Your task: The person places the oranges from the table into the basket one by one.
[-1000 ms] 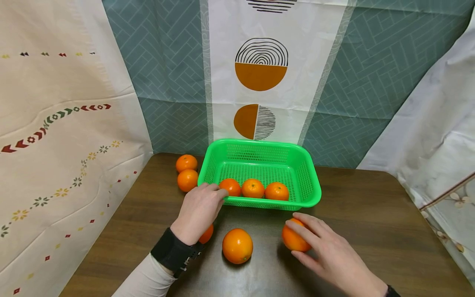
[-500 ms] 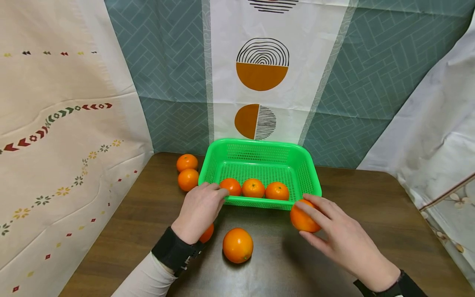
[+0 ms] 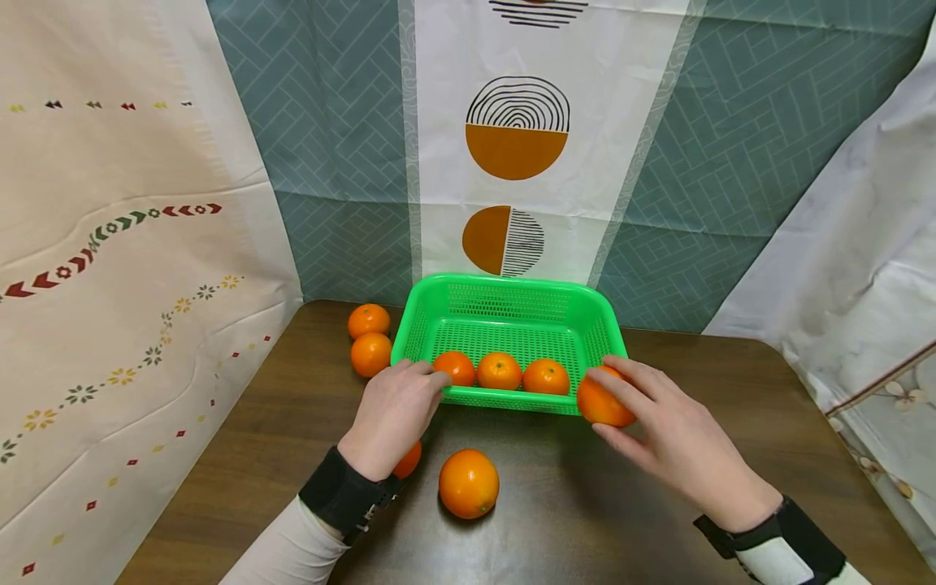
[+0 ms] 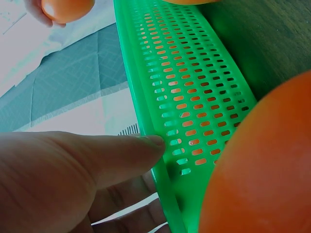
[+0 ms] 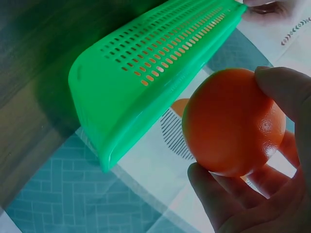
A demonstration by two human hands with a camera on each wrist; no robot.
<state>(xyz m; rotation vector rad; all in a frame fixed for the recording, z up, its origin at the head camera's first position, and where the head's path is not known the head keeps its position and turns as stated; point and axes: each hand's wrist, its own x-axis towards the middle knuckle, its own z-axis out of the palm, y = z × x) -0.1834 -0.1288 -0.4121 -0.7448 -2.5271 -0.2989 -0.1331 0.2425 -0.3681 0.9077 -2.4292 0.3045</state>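
Green basket (image 3: 512,399), pinched by the rim (image 4: 138,94) at eight o'clock in left hand (image 3: 398,406), worth bracing; orange (image 3: 595,400), grasped in right hand (image 3: 673,435) near four o'clock, best held high, clear of the rim.

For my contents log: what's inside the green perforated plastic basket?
Inside the basket, three round orange fruits line the near side. The left hand, and another fruit held by the right hand, cover the near corners; anything there is hidden, like the fruits' undersides.

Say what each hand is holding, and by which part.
The right hand holds an orange by its sides; the left hand grips the green perforated basket by its near rim.
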